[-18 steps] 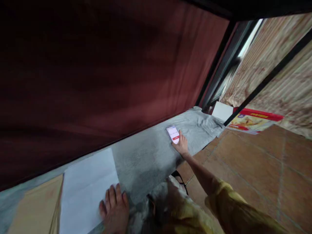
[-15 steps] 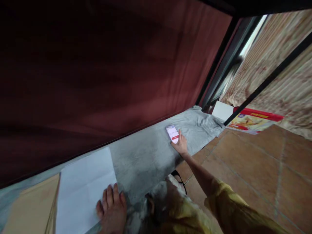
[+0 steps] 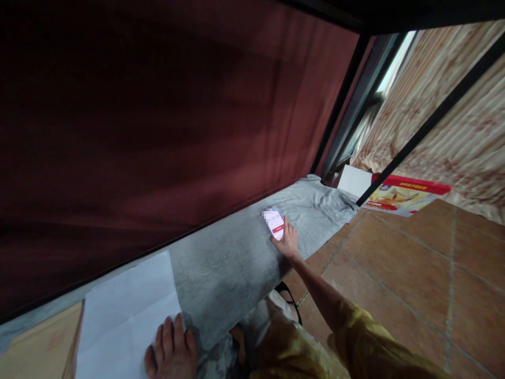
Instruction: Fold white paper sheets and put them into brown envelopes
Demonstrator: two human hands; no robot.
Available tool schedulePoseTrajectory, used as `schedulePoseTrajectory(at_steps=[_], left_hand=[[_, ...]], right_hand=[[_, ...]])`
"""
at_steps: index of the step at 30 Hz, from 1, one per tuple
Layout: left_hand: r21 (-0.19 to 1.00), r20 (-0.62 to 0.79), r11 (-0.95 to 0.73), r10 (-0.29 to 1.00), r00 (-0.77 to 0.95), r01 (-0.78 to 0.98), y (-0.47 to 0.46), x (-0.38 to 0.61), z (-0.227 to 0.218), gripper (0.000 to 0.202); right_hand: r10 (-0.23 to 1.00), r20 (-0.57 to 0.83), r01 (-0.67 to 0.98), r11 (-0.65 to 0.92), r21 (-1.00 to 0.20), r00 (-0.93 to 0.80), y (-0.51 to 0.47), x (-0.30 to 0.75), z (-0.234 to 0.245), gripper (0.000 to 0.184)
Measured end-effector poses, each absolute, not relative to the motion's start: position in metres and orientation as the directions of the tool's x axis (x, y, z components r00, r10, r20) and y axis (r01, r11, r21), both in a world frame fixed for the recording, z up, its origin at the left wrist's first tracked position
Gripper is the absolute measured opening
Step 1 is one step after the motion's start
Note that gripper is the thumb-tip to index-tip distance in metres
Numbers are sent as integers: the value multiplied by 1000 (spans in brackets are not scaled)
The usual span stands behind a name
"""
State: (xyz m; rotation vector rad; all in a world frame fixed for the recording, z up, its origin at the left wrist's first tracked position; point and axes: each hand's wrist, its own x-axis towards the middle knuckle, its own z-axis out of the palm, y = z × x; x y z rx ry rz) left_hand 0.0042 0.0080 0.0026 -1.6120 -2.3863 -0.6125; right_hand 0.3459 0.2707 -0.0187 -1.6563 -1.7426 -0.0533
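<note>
1. As I watched from afar, the hands were well apart: the left hand [image 3: 171, 351] rested flat-fingered on the white paper [image 3: 126, 310], the right hand [image 3: 289, 243] gripped the phone [image 3: 275, 223] by its near end.
2. The phone sat just beyond the right palm, above the grey cloth [image 3: 232, 263].
3. I judged it light, stiff, slick and breakable, best held by its long edges.

Maroon panel [image 3: 221, 131], patterned curtain [image 3: 453, 139], red-and-yellow packaging [image 3: 408, 197], brown tiled floor [image 3: 398, 279]

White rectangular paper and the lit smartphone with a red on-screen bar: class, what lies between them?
In the head view, grey cloth lies between the paper and the smartphone.
</note>
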Motion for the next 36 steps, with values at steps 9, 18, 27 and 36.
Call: schedulePoseTrajectory(at_steps=[9,18,27,36], left_hand=[[201,369,325,849,-378,924,8,4,7,56],[218,374,334,839,-395,917,8,4,4,57],[211,335,364,845,-417,907,9,5,8,56],[181,276,381,866,-418,907,8,6,15,55]], right_hand=[[849,519,877,172,-448,99,268,346,-14,95],[843,530,868,191,-458,94,265,344,-12,94],[850,518,869,184,-459,93,265,343,-14,97],[853,515,876,181,-447,86,264,344,-9,97]])
